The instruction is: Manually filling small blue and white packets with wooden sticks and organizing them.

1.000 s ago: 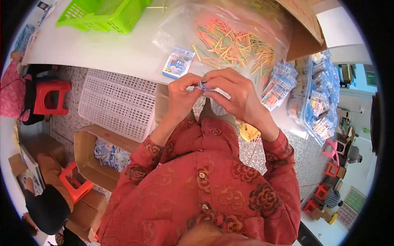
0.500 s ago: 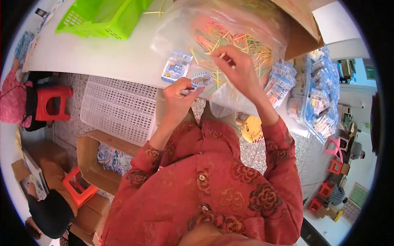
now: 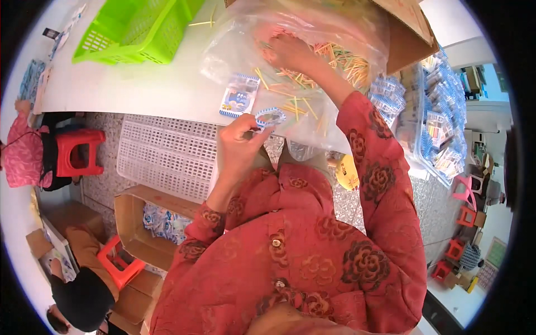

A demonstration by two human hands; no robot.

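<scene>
My left hand (image 3: 239,138) pinches a small clear packet (image 3: 270,117) with a blue-and-white striped border, its mouth spread into a ring at the table's front edge. Up among thin coloured sticks (image 3: 349,64), pink, green and yellow, my right hand (image 3: 287,51) reaches down; its fingertips are lost among the sticks and the plastic. The sticks lie in a large clear plastic bag (image 3: 215,58) spread over the table. A flat blue-and-white printed packet (image 3: 240,96) lies just left of the packet I hold. Several loose sticks (image 3: 298,106) lie nearer me on the plastic.
A green basket (image 3: 159,47) stands far left on the white table (image 3: 139,84). At right, a clear bin (image 3: 421,139) holds filled packets (image 3: 441,131). A cardboard box (image 3: 413,33) overhangs the back. Below left are a white crate (image 3: 164,156), a box (image 3: 134,223) and red stools (image 3: 78,151). Other people sit left.
My right hand has moved away from the held packet, forward and left into the pile of sticks. The left hand keeps the packet nearly in place.
</scene>
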